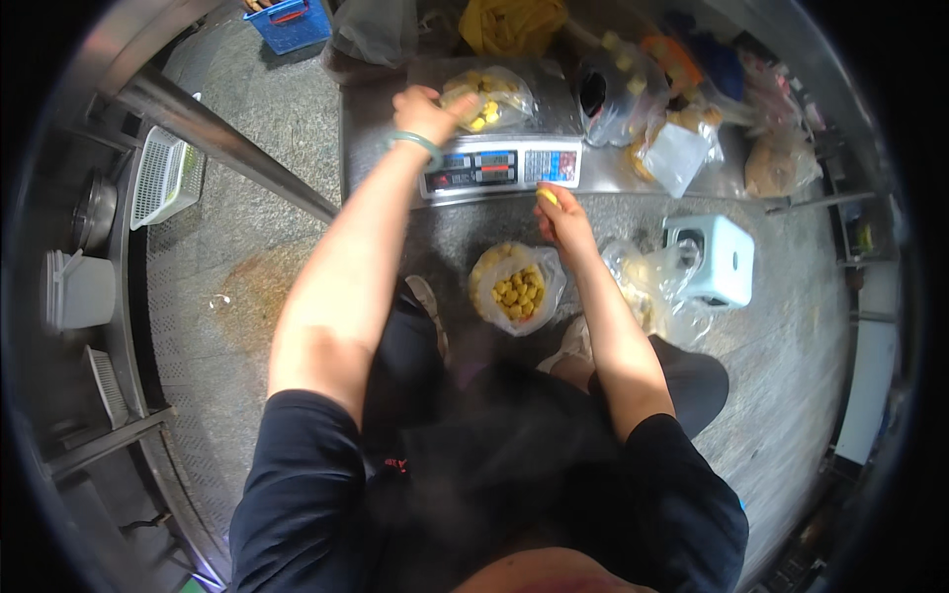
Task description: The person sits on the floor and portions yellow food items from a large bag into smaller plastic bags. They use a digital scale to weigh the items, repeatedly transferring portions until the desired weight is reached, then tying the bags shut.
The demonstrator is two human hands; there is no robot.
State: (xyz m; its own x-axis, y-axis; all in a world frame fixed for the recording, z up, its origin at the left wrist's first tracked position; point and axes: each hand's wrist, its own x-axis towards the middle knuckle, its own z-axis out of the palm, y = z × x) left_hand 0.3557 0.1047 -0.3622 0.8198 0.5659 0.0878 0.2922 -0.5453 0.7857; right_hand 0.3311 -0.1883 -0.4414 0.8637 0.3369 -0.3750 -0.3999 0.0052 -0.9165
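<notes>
My left hand (pixel 432 117), with a pale green bangle at its wrist, is at the left edge of a clear plastic bag (pixel 511 93) holding small yellow food pieces. Its thumb lies over the bag's edge; blur hides whether the fingers grip it. Beneath the bag's near side, the front panel of a digital weighing scale (pixel 549 164) shows lit displays and a keypad. My right hand (pixel 565 221) pinches one yellow piece (pixel 547 195) by the scale's near right corner. Below it on the floor, between my feet, stands a bag-lined round container (pixel 552 285) with many similar yellow pieces (pixel 519 293).
A light blue plastic stool (pixel 730 259) stands right, beside clear plastic bags (pixel 637 278). Filled bags (pixel 623 96) crowd the metal table's right side (pixel 734 170). At left are a metal pole (pixel 237 144), a white basket (pixel 167 174) and shelving; a blue crate (pixel 296 33) sits farther off.
</notes>
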